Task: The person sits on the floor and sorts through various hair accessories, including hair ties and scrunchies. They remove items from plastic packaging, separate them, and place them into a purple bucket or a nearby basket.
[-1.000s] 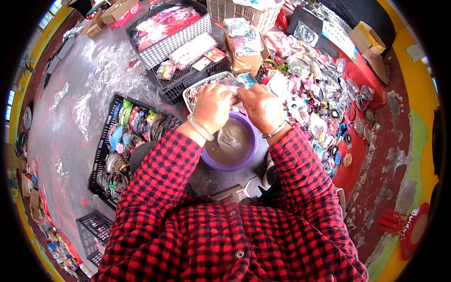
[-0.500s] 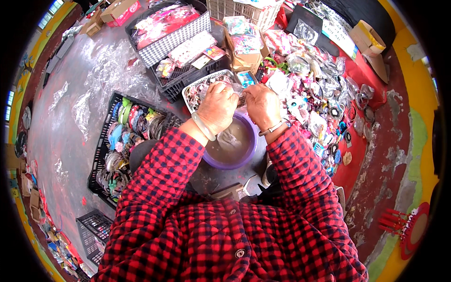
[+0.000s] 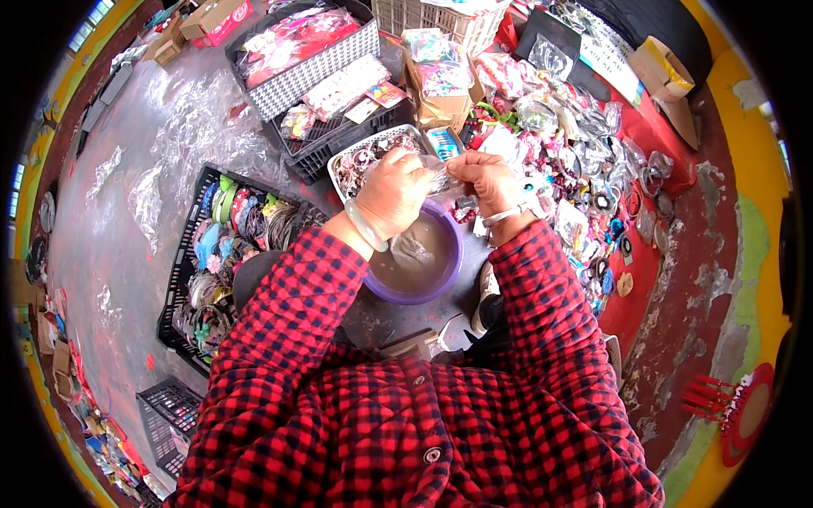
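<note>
A small clear plastic bag (image 3: 441,176) stretches between my two hands, above the far rim of a purple basin (image 3: 458,269). My left hand (image 3: 395,193) is closed on one side of it, a pale bangle at the wrist. On the other side, my right hand (image 3: 489,179) pinches the bag between thumb and fingers. What the bag contains, if anything, I cannot make out. Inside the basin is murky grey water with a pale, crumpled piece of plastic (image 3: 412,251) in it. Just beyond my left hand stands a white basket (image 3: 341,179) of small hair ties.
To the left, a black crate (image 3: 175,292) holds headbands and hair accessories. Stacked crates (image 3: 318,68) and a cardboard box (image 3: 443,108) of packets stand ahead. A large heap of bagged accessories (image 3: 584,186) spreads over red cloth on the right. Loose plastic film (image 3: 212,127) lies on the floor.
My right hand has moved a little to the right, away from my left hand. More of the clear bag now shows between them. My left hand has barely shifted.
</note>
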Demonstrator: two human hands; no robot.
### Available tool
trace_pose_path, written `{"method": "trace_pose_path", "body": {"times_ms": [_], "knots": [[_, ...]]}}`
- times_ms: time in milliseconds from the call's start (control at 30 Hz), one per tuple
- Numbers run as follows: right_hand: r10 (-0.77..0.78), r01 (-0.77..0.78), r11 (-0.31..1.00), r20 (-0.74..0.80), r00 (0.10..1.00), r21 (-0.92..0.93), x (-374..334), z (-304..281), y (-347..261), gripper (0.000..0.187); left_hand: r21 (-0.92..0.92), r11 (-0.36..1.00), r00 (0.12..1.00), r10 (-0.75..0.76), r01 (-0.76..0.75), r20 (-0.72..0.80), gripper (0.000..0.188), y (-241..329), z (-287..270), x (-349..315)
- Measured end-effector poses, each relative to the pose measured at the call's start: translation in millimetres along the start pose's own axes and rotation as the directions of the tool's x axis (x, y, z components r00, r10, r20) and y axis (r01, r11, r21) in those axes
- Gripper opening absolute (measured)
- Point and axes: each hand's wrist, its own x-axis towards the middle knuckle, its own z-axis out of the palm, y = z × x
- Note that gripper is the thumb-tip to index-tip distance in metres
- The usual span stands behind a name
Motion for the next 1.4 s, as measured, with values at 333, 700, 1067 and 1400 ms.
{"method": "trace_pose_path", "body": {"times_ms": [333, 700, 1067, 1400], "knots": [[-0.407, 0.311, 0.643, 0.032, 0.913, -0.699, -2.3, 6.5, 5.8, 0.033, -0.243, 0.835, 0.811, -0.542, 0.493, -0.219, 0.01, -20.2, 6.1, -10.7], [-0.58, 0.301, 0.59, -0.135, 0.803, -0.749, 0.6, 8.4, 0.0, 0.011, -0.475, 0.546, 0.64, -0.767, 0.691, 0.051, 0.012, -22.1, 10.3, -10.9], [-0.548, 0.524, 0.779, 0.033, 0.836, -0.344, -7.7, 22.5, 1.6, 0.011, -0.194, 0.947, 0.945, -0.287, 0.256, -0.155, 0.019, -0.6, -6.6, 5.4], [-0.596, 0.59, 0.803, 0.095, 0.797, 0.082, 11.7, 11.6, 19.6, 0.022, -0.521, 0.778, 0.917, -0.397, 0.35, 0.024, 0.011, -2.3, -8.3, 3.4]]}}
